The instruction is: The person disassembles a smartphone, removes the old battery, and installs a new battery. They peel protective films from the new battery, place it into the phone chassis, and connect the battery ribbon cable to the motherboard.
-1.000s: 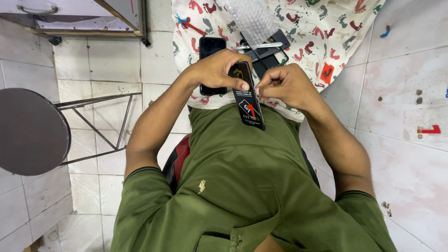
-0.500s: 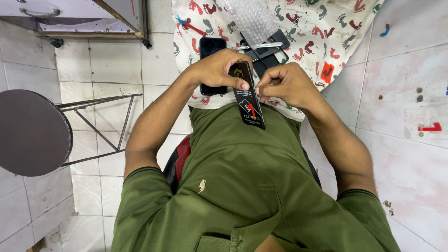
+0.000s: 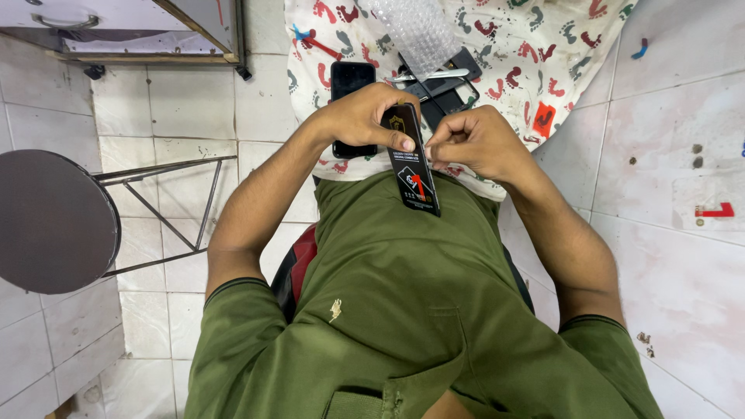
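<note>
Left hand (image 3: 365,116) — closed around the upper part of a narrow black rectangular packet with a red arrow mark (image 3: 415,167), thumb pressed on its face; the packet hangs tilted over the olive-green shirt (image 3: 403,295), in front of the chest. Right hand (image 3: 473,143) — fingers pinched narrow at the packet's right edge. Beyond: white cloth printed with coloured footprints (image 3: 535,54), black smartphone (image 3: 351,81) partly under the left hand, clear bubble wrap (image 3: 415,31). Left: round grey stool (image 3: 50,221).

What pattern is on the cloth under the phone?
Cloth: white with red and dark footprints, head view.
</note>
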